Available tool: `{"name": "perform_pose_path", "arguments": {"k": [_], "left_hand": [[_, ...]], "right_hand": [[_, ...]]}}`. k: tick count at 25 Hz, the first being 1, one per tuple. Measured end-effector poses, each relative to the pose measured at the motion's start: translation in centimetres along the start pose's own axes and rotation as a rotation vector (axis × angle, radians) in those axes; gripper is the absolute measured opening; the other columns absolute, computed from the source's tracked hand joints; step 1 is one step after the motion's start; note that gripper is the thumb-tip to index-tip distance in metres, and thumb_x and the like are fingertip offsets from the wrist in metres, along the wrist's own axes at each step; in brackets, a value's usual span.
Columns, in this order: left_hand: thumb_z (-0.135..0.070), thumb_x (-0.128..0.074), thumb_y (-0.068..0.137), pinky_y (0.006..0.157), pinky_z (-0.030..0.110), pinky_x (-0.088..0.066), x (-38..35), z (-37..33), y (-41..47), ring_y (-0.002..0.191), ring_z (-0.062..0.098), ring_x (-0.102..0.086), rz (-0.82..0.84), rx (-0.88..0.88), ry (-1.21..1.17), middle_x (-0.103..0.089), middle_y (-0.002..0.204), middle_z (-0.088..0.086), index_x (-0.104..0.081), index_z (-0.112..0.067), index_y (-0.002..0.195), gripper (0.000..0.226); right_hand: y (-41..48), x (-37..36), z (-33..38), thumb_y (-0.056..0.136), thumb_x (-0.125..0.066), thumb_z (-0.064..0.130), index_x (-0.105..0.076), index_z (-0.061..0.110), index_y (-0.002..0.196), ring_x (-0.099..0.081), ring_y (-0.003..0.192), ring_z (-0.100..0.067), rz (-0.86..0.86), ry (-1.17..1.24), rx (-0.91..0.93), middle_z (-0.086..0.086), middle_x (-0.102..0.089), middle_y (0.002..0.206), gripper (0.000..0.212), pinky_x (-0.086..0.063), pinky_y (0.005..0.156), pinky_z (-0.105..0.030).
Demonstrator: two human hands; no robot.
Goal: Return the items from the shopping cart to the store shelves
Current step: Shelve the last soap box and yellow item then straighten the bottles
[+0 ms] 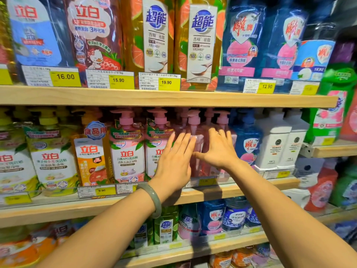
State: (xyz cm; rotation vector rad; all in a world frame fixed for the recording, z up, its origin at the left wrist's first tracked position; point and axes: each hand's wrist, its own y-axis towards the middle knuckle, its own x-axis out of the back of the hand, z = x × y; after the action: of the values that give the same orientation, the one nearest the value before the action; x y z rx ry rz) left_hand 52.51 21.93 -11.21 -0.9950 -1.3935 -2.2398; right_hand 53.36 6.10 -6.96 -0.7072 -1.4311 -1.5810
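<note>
Both hands flat, fingers straight, clasping nothing: left hand point(174, 161) and right hand point(219, 151) flank pink pump bottle point(194, 120). Bottle upright on middle shelf point(260, 185), dead ahead between my palms, long axis vertical. Neither hand clearly nearer. Next, I judge: nudge straight back.

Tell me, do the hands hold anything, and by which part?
Nothing is gripped: the left hand and the right hand press straight fingers against the pink pump bottle, on its body.
</note>
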Motion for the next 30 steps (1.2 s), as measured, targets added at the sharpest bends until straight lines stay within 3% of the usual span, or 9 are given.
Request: {"name": "perform_pose_path", "arguments": {"k": [5, 10, 14, 19, 23, 27, 30], "left_hand": [[-0.031, -0.067, 0.067, 0.116, 0.048, -0.018, 0.5, -0.8, 0.8, 0.126, 0.032, -0.051, 0.051, 0.007, 0.066, -0.055, 0.133, 0.019, -0.047, 0.001, 0.135, 0.077], [-0.027, -0.059, 0.071, 0.116, 0.046, 0.002, 0.8, -1.0, 0.6, 0.14, 0.034, -0.03, 0.099, 0.008, 0.083, -0.034, 0.149, 0.022, -0.019, 0.002, 0.147, 0.09], [-0.023, -0.054, 0.077, 0.119, 0.039, 0.009, 0.4, -1.2, 1.1, 0.144, 0.033, -0.018, 0.126, 0.043, 0.01, -0.022, 0.153, 0.021, -0.004, 0.004, 0.148, 0.091], [-0.027, -0.05, 0.08, 0.119, 0.038, -0.004, 0.5, -0.2, 1.9, 0.135, 0.029, -0.029, 0.179, 0.086, -0.046, -0.033, 0.145, 0.015, -0.011, 0.002, 0.147, 0.082], [-0.034, -0.054, 0.076, 0.118, 0.047, -0.009, 0.4, -0.2, 2.0, 0.131, 0.035, -0.038, 0.079, 0.1, 0.071, -0.049, 0.131, 0.015, -0.035, -0.001, 0.14, 0.075], [-0.049, -0.046, 0.086, 0.112, 0.049, -0.025, -1.1, -0.8, 2.4, 0.116, 0.032, -0.049, 0.039, 0.108, 0.079, -0.052, 0.127, 0.014, -0.028, -0.007, 0.145, 0.074], [-0.069, -0.043, 0.082, 0.112, 0.05, -0.022, -1.9, 0.3, 2.4, 0.122, 0.029, -0.046, 0.121, 0.055, 0.176, -0.044, 0.136, 0.011, -0.014, -0.011, 0.149, 0.093]], "right_hand": [[1.2, 0.5, -0.2, 0.064, -0.057, 0.078, -0.051, 0.011, 0.104, -0.047, 0.112, -0.033, 0.096, -0.16, 0.063, -0.013, -0.059, 0.116, 0.078, -0.028, 0.099, -0.047], [1.7, 0.2, -0.2, 0.065, -0.065, 0.07, -0.052, 0.011, 0.103, -0.053, 0.109, -0.031, 0.113, -0.154, 0.089, -0.009, -0.062, 0.113, 0.071, -0.03, 0.099, -0.048], [1.5, -0.4, -0.1, 0.065, -0.063, 0.072, -0.053, 0.01, 0.103, -0.05, 0.112, -0.032, 0.059, -0.169, 0.074, -0.009, -0.062, 0.113, 0.074, -0.026, 0.104, -0.049], [1.7, -1.0, -0.1, 0.062, -0.053, 0.083, -0.056, 0.009, 0.104, -0.05, 0.114, -0.033, -0.061, -0.188, 0.013, -0.011, -0.064, 0.11, 0.085, -0.015, 0.11, -0.055], [1.3, -1.2, -0.4, 0.067, -0.048, 0.082, -0.055, 0.016, 0.118, -0.049, 0.118, -0.031, -0.126, -0.175, 0.035, -0.008, -0.064, 0.117, 0.084, -0.017, 0.11, -0.053], [0.1, -2.3, -2.7, 0.078, -0.045, 0.071, -0.049, 0.017, 0.128, -0.045, 0.117, -0.032, -0.253, -0.128, 0.169, -0.01, -0.055, 0.124, 0.073, -0.024, 0.109, -0.047], [-1.5, -3.6, -5.3, 0.07, -0.062, 0.064, -0.032, 0.017, 0.14, -0.028, 0.135, -0.034, -0.355, -0.139, 0.153, -0.019, -0.036, 0.145, 0.089, -0.002, 0.118, -0.046]]}}
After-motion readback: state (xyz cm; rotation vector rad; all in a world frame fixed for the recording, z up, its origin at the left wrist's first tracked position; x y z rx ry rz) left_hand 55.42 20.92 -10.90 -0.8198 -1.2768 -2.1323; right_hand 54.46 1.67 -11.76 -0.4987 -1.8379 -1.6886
